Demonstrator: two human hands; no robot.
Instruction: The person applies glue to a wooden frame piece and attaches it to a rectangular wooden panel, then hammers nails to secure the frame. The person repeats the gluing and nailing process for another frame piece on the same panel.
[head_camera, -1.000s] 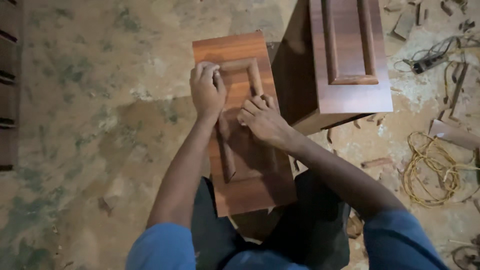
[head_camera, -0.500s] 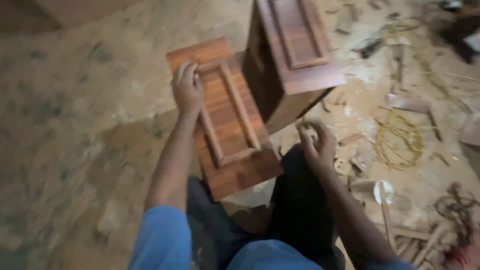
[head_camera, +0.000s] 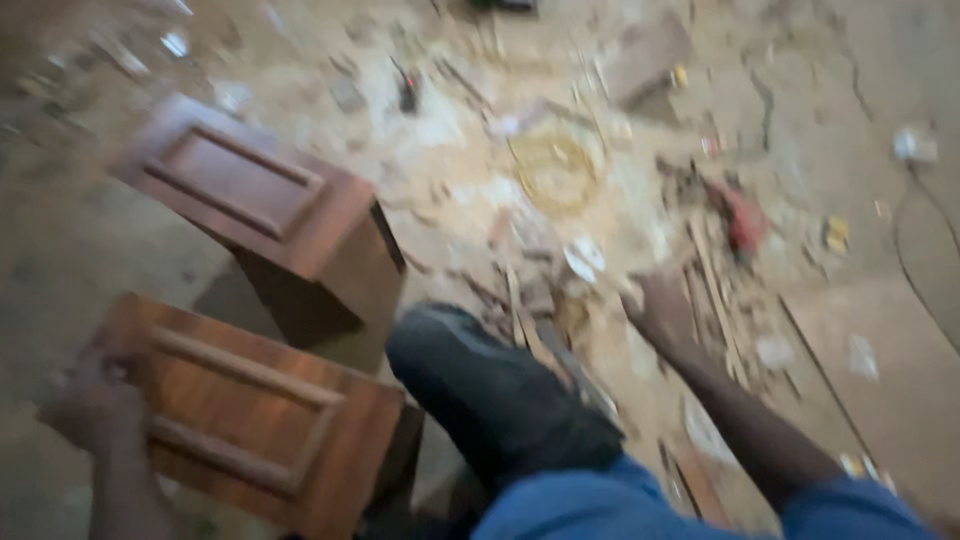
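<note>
In the head view, the right hand (head_camera: 662, 312) has been moved off the panelled wooden door (head_camera: 235, 415) — now spread low over floor debris (head_camera: 720, 290), grip indistinct; the left hand (head_camera: 92, 405) is kept pressed on the door's left edge.

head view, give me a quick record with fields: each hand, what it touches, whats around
left hand: rests on the near-left end of the wooden panel, which lies flat
right hand: stretched out low over the scraps on the floor; blurred, grip unclear
panel: reddish-brown, raised rectangular frame on its face
cabinet: brown box with framed front, just beyond the panel
knee: dark trousers, between the two arms
floor: dusty, strewn with offcuts; a yellow cord coil farther out
image: motion-blurred
</note>
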